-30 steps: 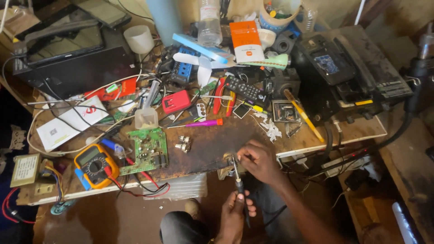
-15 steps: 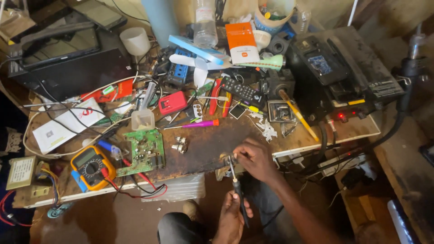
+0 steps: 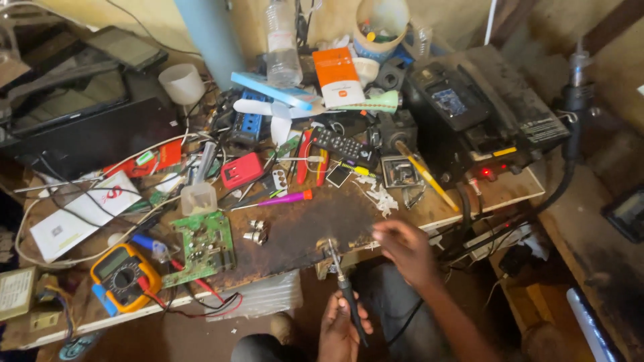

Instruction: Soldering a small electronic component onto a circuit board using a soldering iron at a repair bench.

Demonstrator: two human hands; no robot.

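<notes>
Two hands, mine. Left hand: fingers clenched round soldering iron, tip on small part at counter edge. Right hand: fingers pinched just beside it; contents unclear.

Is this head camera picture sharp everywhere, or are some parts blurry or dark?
Head view: the green circuit board and yellow multimeter look fairly sharp; the right hand is slightly motion-blurred; the floor under the bench lies in shadow; the soldering iron in the left hand stays readable.
</notes>
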